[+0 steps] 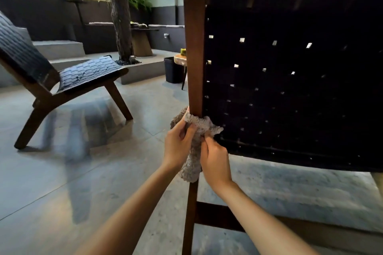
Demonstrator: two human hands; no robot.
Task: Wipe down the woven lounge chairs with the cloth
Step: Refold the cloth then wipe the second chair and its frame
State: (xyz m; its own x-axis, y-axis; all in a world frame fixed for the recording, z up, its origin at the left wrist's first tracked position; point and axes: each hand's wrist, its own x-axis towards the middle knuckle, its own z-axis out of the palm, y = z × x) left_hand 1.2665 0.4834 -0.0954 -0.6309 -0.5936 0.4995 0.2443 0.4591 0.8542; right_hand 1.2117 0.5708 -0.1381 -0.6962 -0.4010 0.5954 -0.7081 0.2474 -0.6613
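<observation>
Both hands — left hand (179,144), right hand (214,158) — grip the soft, light cloth (194,130) bunched round the stiff wooden chair post (193,47) between them — best held by its gathered ends.

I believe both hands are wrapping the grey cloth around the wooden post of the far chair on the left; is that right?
Not quite. The head view shows the left hand and right hand wrapping the grey cloth around the wooden post of the near chair, right in front; the far chair on the left is untouched.
</observation>
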